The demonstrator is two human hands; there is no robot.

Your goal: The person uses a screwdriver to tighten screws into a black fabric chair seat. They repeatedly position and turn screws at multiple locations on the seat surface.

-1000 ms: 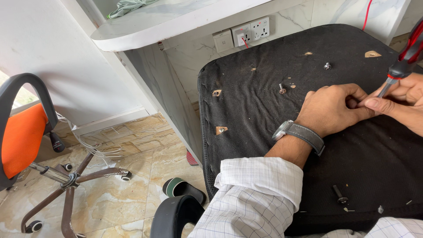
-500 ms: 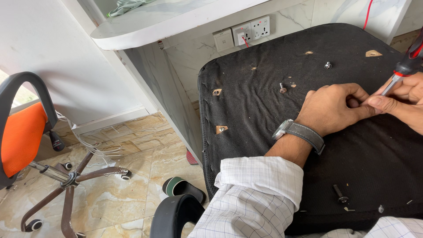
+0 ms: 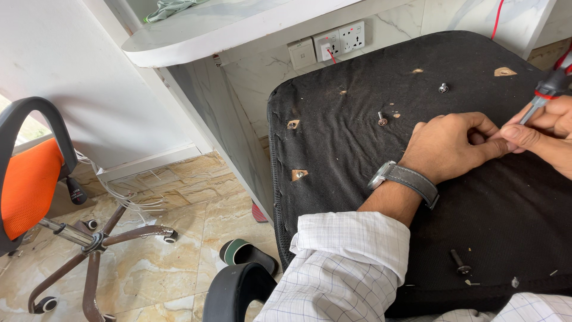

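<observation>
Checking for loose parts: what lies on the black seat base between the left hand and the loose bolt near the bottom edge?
Head view: only bare black fabric of the seat base between the left hand and the loose bolt.

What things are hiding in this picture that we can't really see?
- Head view: the screwdriver tip is hidden behind the left hand and right hand; what it touches cannot be told.
- The screwdriver's handle is cut off by the right edge.
- The right hand is partly cut off by the same edge.
- The orange chair runs off the left edge.
- The loose bolt on the black seat underside is too small to show its thread.
</observation>
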